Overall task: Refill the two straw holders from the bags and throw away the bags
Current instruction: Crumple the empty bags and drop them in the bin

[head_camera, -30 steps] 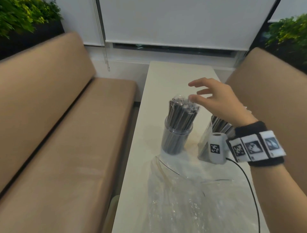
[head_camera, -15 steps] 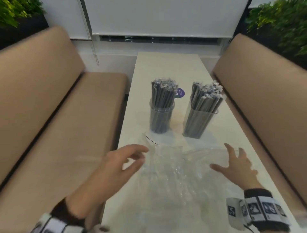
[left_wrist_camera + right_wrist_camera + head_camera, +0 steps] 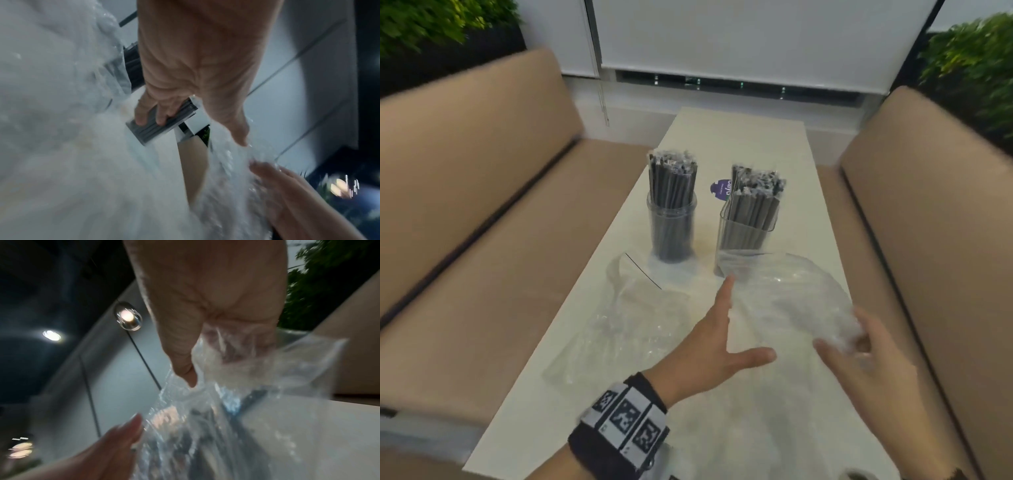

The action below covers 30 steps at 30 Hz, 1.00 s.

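Observation:
Two clear holders full of grey straws stand mid-table: a round holder (image 3: 672,222) on the left and a square holder (image 3: 748,226) on the right. In front of them lie two empty clear bags. The left bag (image 3: 626,318) lies flat. My right hand (image 3: 842,342) grips a crumpled edge of the right bag (image 3: 801,298) and holds it up off the table; the right wrist view shows my fingers (image 3: 236,344) curled into the plastic (image 3: 287,369). My left hand (image 3: 722,332) is spread flat beside that bag, fingers straight and thumb out, holding nothing (image 3: 195,81).
The white table (image 3: 722,137) runs between two tan benches, one on the left (image 3: 482,274) and one on the right (image 3: 928,240). A purple sticker (image 3: 720,190) lies behind the holders. Green plants (image 3: 976,68) stand in the far corners below a window blind.
My right hand has closed on the right bag and raised it off the table. My left hand has swung right, from the left bag toward the lifted one.

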Tool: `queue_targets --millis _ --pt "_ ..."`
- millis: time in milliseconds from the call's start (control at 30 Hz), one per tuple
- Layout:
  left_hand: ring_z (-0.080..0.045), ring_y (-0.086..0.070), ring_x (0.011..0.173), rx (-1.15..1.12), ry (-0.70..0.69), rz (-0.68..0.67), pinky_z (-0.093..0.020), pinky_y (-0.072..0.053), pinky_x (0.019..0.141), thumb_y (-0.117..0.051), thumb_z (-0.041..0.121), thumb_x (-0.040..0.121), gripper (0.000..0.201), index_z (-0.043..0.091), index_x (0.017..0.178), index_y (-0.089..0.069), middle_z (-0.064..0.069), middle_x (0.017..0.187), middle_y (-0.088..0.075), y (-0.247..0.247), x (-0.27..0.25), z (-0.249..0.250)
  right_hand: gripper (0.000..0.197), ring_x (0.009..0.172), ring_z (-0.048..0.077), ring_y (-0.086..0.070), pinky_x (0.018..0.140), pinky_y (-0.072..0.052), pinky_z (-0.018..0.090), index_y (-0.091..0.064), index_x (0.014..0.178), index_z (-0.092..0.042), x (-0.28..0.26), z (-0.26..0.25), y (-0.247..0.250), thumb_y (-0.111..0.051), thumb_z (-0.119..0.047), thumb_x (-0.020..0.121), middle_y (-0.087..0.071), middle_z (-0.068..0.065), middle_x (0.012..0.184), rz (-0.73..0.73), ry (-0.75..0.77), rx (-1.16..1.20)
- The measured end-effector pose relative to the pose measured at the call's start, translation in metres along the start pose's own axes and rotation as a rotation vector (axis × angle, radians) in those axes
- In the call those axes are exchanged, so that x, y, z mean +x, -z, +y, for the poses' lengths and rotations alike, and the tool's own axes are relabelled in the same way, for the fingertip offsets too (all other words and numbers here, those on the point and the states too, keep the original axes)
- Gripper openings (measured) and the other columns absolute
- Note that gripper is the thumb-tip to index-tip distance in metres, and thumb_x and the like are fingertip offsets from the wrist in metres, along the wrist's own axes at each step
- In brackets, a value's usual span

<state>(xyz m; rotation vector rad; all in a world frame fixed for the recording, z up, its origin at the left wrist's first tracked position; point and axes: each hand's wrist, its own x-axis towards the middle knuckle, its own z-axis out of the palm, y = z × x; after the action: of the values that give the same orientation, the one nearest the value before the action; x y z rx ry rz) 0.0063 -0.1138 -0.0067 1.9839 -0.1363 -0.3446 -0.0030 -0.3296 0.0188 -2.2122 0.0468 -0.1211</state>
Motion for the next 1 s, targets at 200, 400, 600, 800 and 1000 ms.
queue_targets --millis 200,400,600,800,1000 --pt "-0.016 -0.06 0.052 -0.517 -0.242 0.464 -0.028 -0.055 0.051 -0.049 0.013 0.099 0.056 0.043 0.142 -0.028 -0.006 0.067 -0.061 0.018 -0.022 0.04 0.072 0.095 0.0 -0.062 0.076 -0.046 0.005 -0.038 0.131 -0.055 0.002 -0.04 -0.003 -0.07 -0.052 0.066 -0.06 -0.022 0.101 -0.219 0.183 0.259" --pt "-0.015 -0.046 0.056 -0.011 -0.203 0.948 -0.026 -0.042 0.056 -0.05 0.018 0.099 0.042 0.044 0.132 -0.044 -0.013 0.075 -0.053 0.098 -0.061 -0.002 0.064 0.078 0.009 -0.064 0.069 -0.05 0.014 -0.037 0.134 -0.04 0.01 -0.05 -0.064 -0.074 -0.026 0.084 -0.065 -0.004 0.082 -0.372 0.304 0.304" --pt "-0.038 -0.043 0.128 0.566 0.416 0.628 -0.056 -0.036 0.107 -0.047 0.065 0.086 0.057 0.062 0.138 -0.024 -0.018 0.15 -0.024 0.098 -0.075 -0.096 0.091 0.125 0.034 -0.049 0.1 -0.046 0.041 -0.003 0.153 -0.03 0.021 -0.025 -0.163 -0.063 -0.049 0.088 -0.02 0.009 0.151 -0.589 0.068 0.014" --pt "-0.036 0.006 0.148 0.638 0.769 0.207 -0.067 -0.012 0.11 -0.062 0.08 0.06 0.131 0.037 0.147 0.025 -0.016 0.161 0.01 0.051 -0.065 -0.144 0.119 0.139 0.034 -0.036 0.097 -0.05 0.053 0.009 0.153 -0.035 0.023 0.009 -0.199 -0.077 -0.051 0.073 -0.009 0.007 0.161 -0.704 -0.06 0.007" --pt "-0.03 -0.058 0.113 0.413 0.645 0.435 -0.036 -0.047 0.093 -0.071 0.022 0.08 0.054 0.014 0.129 -0.05 -0.011 0.125 -0.058 0.061 -0.061 -0.135 0.097 0.139 0.039 -0.036 0.108 -0.038 0.046 0.001 0.154 -0.038 0.024 -0.012 -0.196 -0.066 -0.048 0.085 -0.003 0.013 0.16 -0.734 0.099 -0.149"
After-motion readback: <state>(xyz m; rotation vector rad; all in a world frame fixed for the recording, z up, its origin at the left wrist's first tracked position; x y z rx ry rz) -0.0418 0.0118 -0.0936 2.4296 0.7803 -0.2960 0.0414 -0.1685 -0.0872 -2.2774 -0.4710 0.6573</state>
